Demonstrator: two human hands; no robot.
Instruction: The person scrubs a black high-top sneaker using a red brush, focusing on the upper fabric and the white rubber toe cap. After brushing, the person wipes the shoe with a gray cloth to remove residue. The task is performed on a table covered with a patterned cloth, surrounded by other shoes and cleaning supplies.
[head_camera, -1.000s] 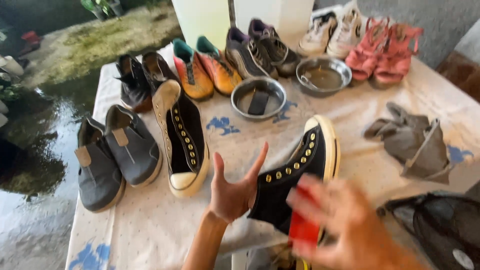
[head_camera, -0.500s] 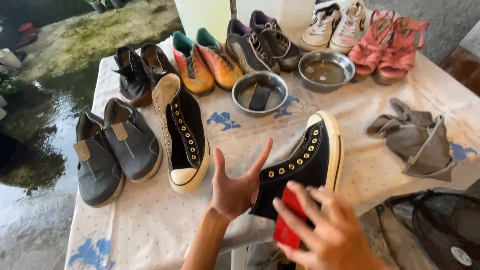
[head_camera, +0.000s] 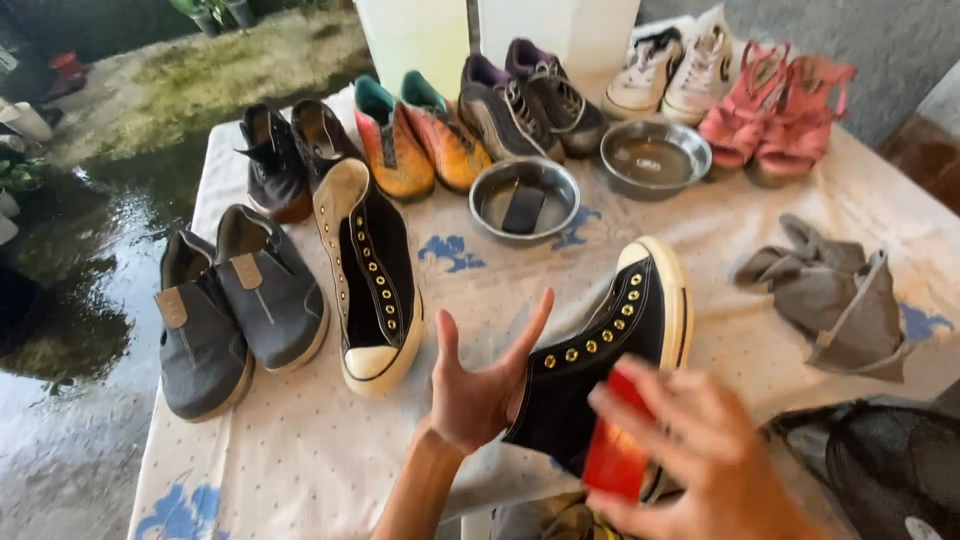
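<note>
At the far left of the tabletop (head_camera: 300, 450), which is covered by a pale dotted cloth, 2 grey slip-on shoes (head_camera: 235, 305) lie side by side. Behind them stand 2 dark ankle shoes (head_camera: 290, 160). Just to their right, 1 black high-top sneaker (head_camera: 372, 275) with a cream toe cap and brass eyelets lies flat, unlaced, toe toward the camera. Behind it sit 2 orange-and-teal shoes (head_camera: 418, 140). The left hand (head_camera: 480, 385) is spread wide open, fingers splayed, palm pressed against the ankle side of a second black high-top sneaker (head_camera: 605, 350), which rests on the near edge of the tabletop with its toe pointing away. In the middle row, a steel bowl (head_camera: 525, 198) holds a dark block, and a second steel bowl (head_camera: 655, 158) stands to its right. The right hand (head_camera: 700, 460) is blurred, fingers curled around a red brush-like object (head_camera: 615, 450) held against the sneaker's heel area. Farther right lie a grey rag (head_camera: 830, 295), 2 pink sandals (head_camera: 775, 115) and a black mesh item (head_camera: 880, 460).
</note>
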